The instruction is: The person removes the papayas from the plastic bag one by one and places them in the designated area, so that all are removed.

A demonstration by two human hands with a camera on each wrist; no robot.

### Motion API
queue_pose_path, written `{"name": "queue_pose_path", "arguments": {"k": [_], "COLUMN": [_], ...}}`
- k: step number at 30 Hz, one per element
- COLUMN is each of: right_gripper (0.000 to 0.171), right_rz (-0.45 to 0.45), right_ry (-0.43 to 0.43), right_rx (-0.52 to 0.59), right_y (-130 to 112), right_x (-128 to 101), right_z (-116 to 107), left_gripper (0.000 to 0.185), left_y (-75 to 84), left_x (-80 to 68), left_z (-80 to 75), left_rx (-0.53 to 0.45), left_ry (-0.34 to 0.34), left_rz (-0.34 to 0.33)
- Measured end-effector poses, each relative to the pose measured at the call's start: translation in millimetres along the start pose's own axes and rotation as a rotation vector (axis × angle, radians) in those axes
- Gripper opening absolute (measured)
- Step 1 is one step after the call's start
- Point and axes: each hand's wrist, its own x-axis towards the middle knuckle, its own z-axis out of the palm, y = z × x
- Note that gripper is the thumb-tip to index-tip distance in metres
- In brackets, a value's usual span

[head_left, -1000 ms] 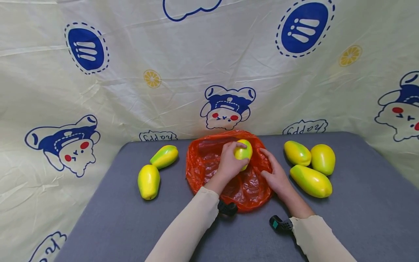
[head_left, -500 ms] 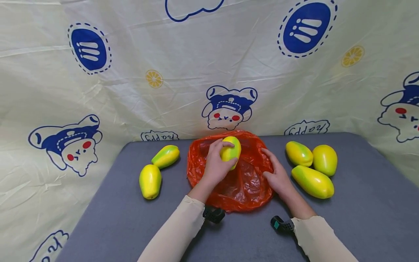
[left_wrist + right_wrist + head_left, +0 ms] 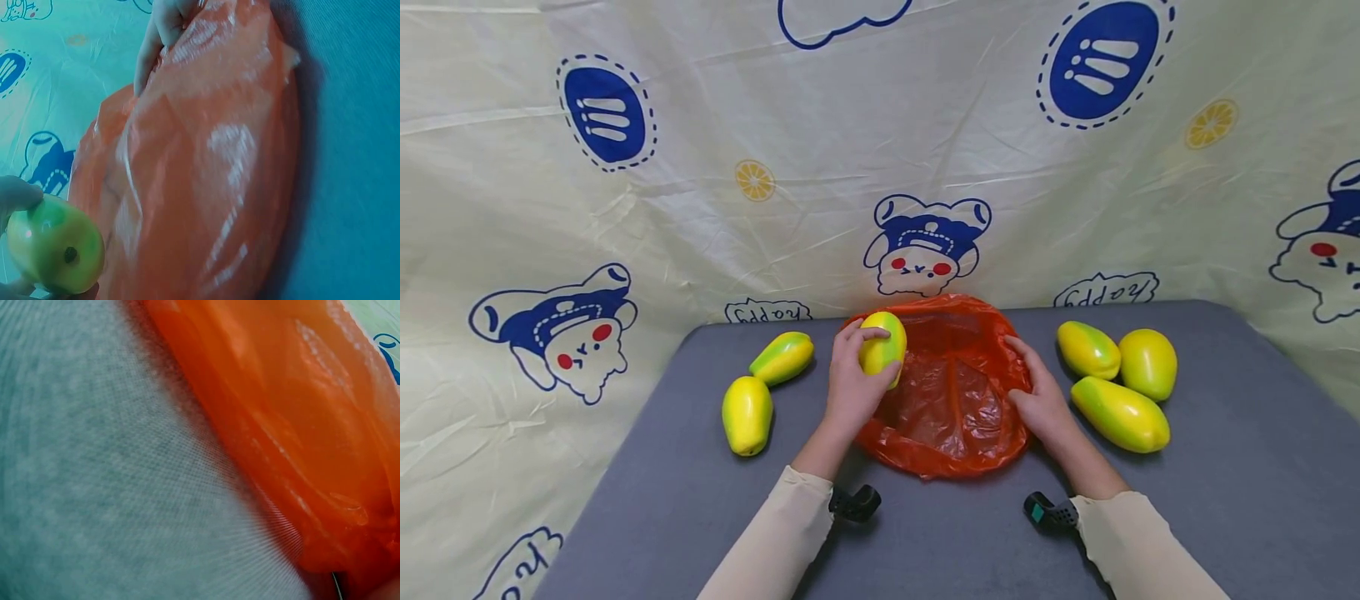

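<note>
In the head view my left hand [image 3: 853,379] grips a yellow-green papaya [image 3: 882,346], fingers over its top and thumb along its near side. It is above the left side of an open red plastic bag [image 3: 951,400]. The left wrist view shows the dark stem spot on this papaya [image 3: 56,247]. My right hand [image 3: 1045,400] holds the bag's right rim, with its fingers curled over the edge. In the right wrist view the bag [image 3: 300,412] fills the upper right, and that hand is mostly out of frame.
On the grey table [image 3: 955,542], two papayas lie left of the bag, the nearer one [image 3: 747,415] close to a farther one [image 3: 782,358]. Three more cluster on the right, including a front one [image 3: 1120,414]. A printed cloth [image 3: 700,233] hangs behind the table.
My left hand has moved left with the papaya, from over the bag's right part to its left side. My right hand has stayed at the right rim.
</note>
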Motion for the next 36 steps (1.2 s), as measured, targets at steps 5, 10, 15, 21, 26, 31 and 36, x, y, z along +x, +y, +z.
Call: {"name": "queue_pose_path", "arguments": {"k": [5,10,15,21,26,31,36], "right_gripper": [0.084,0.084,0.081,0.081,0.081,0.079,0.079], "right_rz": [0.009,0.0,-0.021,0.007,0.023,0.024,0.024], "right_ry": [0.005,0.008,0.022,0.048,0.05,0.05,0.049], "right_rx": [-0.011,-0.032,-0.032,-0.058,-0.066,-0.076,-0.079], "right_y": [-1,-1,1,1,0,1,2], "right_x": [0,1,2,1,1,1,2], "right_z": [-1,-2,-2,-1,-1,-1,-1], "left_gripper": [0.038,0.037,0.038,0.039,0.041,0.039,0.038], "left_y": [-7.5,-14.4,-23.6,-36.8,-47.5,-55.2,-60.6], "left_x": [-0.5,-2.7,-5.1,-5.0,-5.1,-6.6,-7.0], "left_z": [-12.6,-25.2,-33.6,-37.4,-38.6,-38.5,-38.1], "left_rx": [0.03,0.029,0.018,-0.034,-0.042,-0.042,-0.032], "left_ry": [0.027,0.058,0.092,0.171,0.217,0.249,0.271], "left_rz": [-0.019,-0.056,-0.088,-0.113,-0.116,-0.1,-0.11]}}
